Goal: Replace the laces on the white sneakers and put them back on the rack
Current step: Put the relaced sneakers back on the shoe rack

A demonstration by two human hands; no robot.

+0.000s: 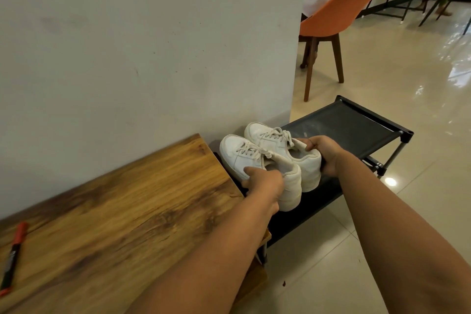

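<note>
Sneakers, white, laced: left sneaker (244,158) gripped at the heel by left hand (265,183), right sneaker (283,145) by right hand (323,153), fingers curled round each, over the black rack (356,125). Step, apparently: return to rack; next, set both down level. Marker (12,257) on counter (114,211); no legible writing.

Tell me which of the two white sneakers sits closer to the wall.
The sneaker held by the right hand: this right-hand sneaker has its toe nearest the wall, while the left-hand sneaker, gripped by the left hand, sits further out beside the wooden table.
</note>
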